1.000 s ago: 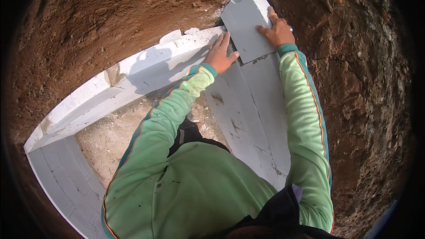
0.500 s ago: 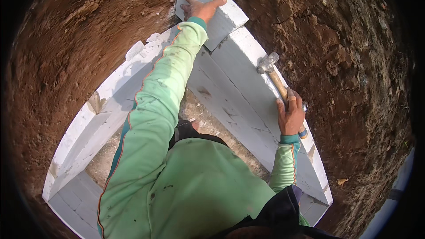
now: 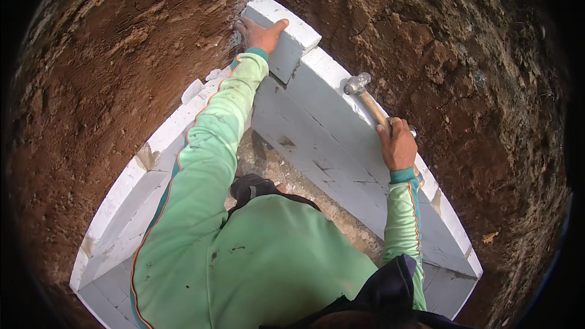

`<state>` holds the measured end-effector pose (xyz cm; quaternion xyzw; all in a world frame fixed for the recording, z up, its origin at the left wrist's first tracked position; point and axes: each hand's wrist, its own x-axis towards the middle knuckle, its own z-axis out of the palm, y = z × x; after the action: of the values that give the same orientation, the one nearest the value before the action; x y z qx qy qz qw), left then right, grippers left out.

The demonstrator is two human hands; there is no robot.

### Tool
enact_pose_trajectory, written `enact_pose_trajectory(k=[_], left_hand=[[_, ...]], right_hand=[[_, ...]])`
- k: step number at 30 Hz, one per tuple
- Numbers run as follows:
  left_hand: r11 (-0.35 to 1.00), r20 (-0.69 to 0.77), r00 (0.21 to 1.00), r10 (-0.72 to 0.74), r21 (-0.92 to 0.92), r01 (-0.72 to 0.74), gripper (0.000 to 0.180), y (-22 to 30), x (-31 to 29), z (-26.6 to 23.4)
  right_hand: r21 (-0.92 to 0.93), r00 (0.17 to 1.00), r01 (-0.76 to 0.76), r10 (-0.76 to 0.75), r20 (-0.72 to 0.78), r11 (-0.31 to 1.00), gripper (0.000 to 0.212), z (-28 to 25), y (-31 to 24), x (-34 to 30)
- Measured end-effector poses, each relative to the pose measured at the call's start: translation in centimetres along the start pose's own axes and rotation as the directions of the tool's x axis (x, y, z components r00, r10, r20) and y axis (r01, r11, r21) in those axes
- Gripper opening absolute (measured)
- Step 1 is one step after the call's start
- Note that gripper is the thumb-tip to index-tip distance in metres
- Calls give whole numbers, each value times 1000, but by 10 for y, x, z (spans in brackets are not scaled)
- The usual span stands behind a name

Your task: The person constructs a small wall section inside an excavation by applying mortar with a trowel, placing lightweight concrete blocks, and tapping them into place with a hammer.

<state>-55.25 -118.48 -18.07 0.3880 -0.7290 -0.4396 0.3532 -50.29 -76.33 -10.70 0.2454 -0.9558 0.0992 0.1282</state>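
At the far corner, a short white building block [image 3: 286, 55] sits on top of the right-hand wall. My left hand [image 3: 259, 36] grips its left end, thumb over the top edge and fingers at the end by the soil. A hammer [image 3: 373, 106] with a worn metal head and wooden handle lies along the wall's top, its head toward the block. My right hand [image 3: 399, 146] is closed around the lower handle, hiding part of it. A small shiny metal piece [image 3: 413, 131] sticks out beside my fingers; its kind is unclear.
White block walls [image 3: 341, 140] enclose me, meeting at the far corner. Rough brown soil banks [image 3: 463, 85] rise close behind them. Broken block pieces [image 3: 193, 91] lie on the left wall's top. Below is a dusty floor [image 3: 292, 176].
The view has shifted, so the far corner appears lower. My left hand's fingers have moved nearer the block's left end. My right hand stays on the hammer, which still lies along the wall.
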Motion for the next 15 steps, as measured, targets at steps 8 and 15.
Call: enact_pose_trajectory(k=[8, 15], left_hand=[[100, 828, 27, 560, -35, -994, 126, 61, -2, -42], [182, 899, -25, 438, -116, -976, 103, 81, 10, -14]], right_hand=[[532, 991, -124, 129, 27, 838, 28, -3, -12, 0], [830, 953, -281, 240, 183, 482, 26, -1, -56, -30]])
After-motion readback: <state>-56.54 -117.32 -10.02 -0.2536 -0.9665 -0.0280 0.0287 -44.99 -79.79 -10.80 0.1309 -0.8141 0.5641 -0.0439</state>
